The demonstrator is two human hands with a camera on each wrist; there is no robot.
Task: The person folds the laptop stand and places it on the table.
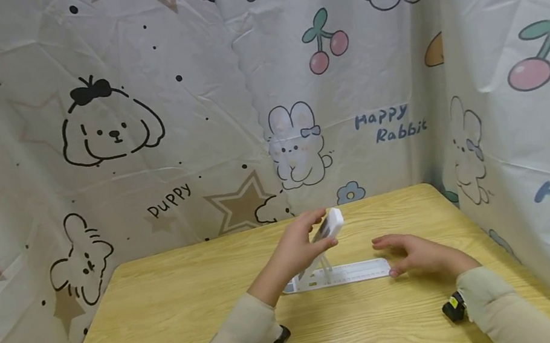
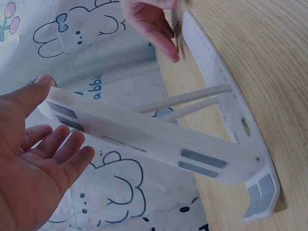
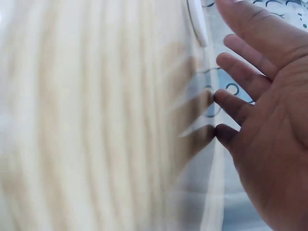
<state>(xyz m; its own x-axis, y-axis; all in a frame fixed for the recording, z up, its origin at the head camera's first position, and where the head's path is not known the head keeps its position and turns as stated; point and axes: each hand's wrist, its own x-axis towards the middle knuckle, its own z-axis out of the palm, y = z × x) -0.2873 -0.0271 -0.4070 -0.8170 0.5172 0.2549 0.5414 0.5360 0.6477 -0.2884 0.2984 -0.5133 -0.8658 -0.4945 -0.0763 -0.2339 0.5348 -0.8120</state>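
A white folding stand with grey pads has its upper arm raised at a slant over a long slotted base that lies on the table. Two thin struts link arm and base. At the arm's raised end is the left hand, its thumb against the edge in the left wrist view and its fingers loosely bent beside it. The right hand is by the base's right end, thumb at the tip, fingers spread and relaxed; in the right wrist view this hand holds nothing.
The wooden table reaches back to a printed curtain, which also hangs along the right side. Dark wrist devices show below both hands, one at the left sleeve and one at the right sleeve.
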